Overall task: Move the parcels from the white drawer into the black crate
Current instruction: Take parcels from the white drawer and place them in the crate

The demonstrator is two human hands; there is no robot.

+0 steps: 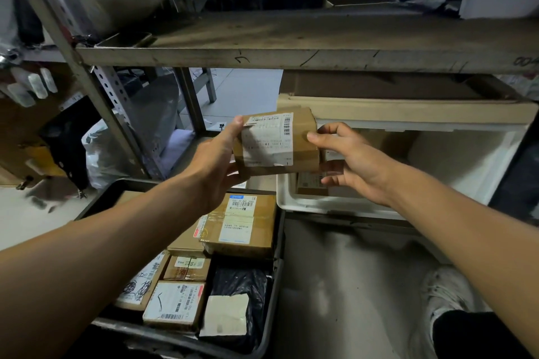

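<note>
Fingers, left: my left hand (217, 165) is curled round the left end of a brown parcel (277, 141), thumb on its top left corner; the other fingers go under it and I cannot see them.
Black crate: the black crate (278, 265) sits low on the floor under my left forearm, which hides its left part; its near edge is cut off by the frame.
Crate contents: several labelled cardboard boxes (240, 226) lie packed together inside, with a black plastic bag (242, 285) and a pale card on it; the print on the labels is too small to read.
Held parcel: it hangs in the air between both hands, above the crate's far edge and just left of the drawer, white label (267, 143) facing me, text blurred.
Fingers, right: my right hand (350, 160) has its fingers loosely spread, the fingertips touching the parcel's right end; whether they truly grip it I cannot tell.
White drawer: the white drawer (455, 160) stands pulled out under the wooden shelf (320, 41); my right hand covers most of what lies inside, though one more labelled box (310, 183) peeks out below the wrist.
</note>
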